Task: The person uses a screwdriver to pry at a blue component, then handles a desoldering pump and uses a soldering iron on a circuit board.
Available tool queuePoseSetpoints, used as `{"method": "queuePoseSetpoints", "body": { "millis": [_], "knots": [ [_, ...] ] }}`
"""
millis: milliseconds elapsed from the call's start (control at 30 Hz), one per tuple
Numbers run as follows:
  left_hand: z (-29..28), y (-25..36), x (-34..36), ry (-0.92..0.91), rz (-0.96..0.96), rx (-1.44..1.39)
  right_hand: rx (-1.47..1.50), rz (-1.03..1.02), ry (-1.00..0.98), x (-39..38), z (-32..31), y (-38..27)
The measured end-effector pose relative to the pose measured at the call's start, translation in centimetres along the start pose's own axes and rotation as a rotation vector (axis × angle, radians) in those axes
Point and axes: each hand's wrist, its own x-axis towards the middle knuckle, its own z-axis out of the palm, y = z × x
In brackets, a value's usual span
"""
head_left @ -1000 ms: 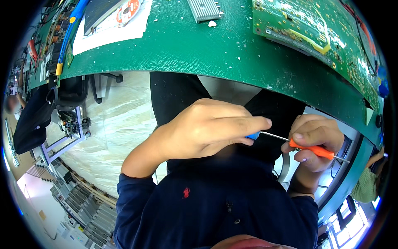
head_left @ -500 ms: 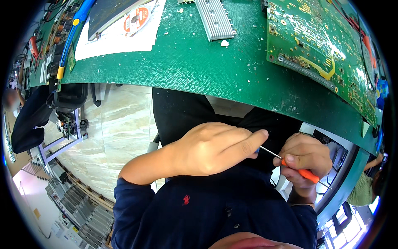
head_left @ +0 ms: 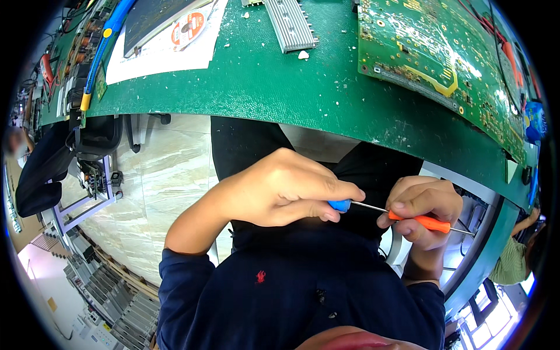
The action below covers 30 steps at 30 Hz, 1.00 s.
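Observation:
My left hand [head_left: 286, 189] is closed, with thumb and fingers pinching the blue handle [head_left: 340, 205] of what looks like a small screwdriver. Its thin metal shaft [head_left: 370, 207] runs rightward to my right hand [head_left: 434, 201]. There my fingers are wrapped around an orange screwdriver handle [head_left: 430, 223], and another bare metal shaft [head_left: 464, 232] sticks out past its right end. Where the left shaft meets the orange handle is partly covered by my fingertips, so I cannot tell whether they join. Both hands are over my lap, below the table's near edge.
On the green tabletop [head_left: 280, 87] stand a large green circuit board [head_left: 420, 52] at right and a ridged metal heat sink [head_left: 290, 26]. White paper [head_left: 157, 69] with a round-labelled spool [head_left: 189, 29] is at left, beside a blue cable [head_left: 96, 61]. A chair [head_left: 99, 140] stands beyond.
My left hand has turned and its fingers have shifted, so the blue handle now shows. The orange handle has swung closer to level. The table has shifted slightly up and left in view.

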Motion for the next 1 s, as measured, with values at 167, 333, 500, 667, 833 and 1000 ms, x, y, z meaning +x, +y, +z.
{"method": "queuePoseSetpoints", "body": {
  "millis": [167,333,500,667,833,1000],
  "knots": [
    [0.3,0.0,-0.2,0.127,-0.105,-0.085,-0.194,-0.074,0.035,0.5,0.7,-0.6],
    [0.6,0.0,-1.1,0.504,-0.108,-0.073,-0.353,-0.245,0.288,-0.5,0.8,-0.9],
    [1.2,-1.2,-1.5,0.483,0.089,-0.243,-0.282,-0.309,0.381,-0.6,0.5,-0.7],
    [1.7,-1.7,-1.2,0.407,0.192,-0.157,-0.305,-0.290,0.153,0.0,0.5,-2.2],
    [2.4,-1.0,-1.3,0.448,0.130,-0.188,-0.392,-0.332,0.072,0.5,2.0,-2.0],
    [2.5,-1.1,-1.2,0.419,0.137,-0.184,-0.476,-0.346,-0.011,0.8,2.4,-2.3]
  ]
}}
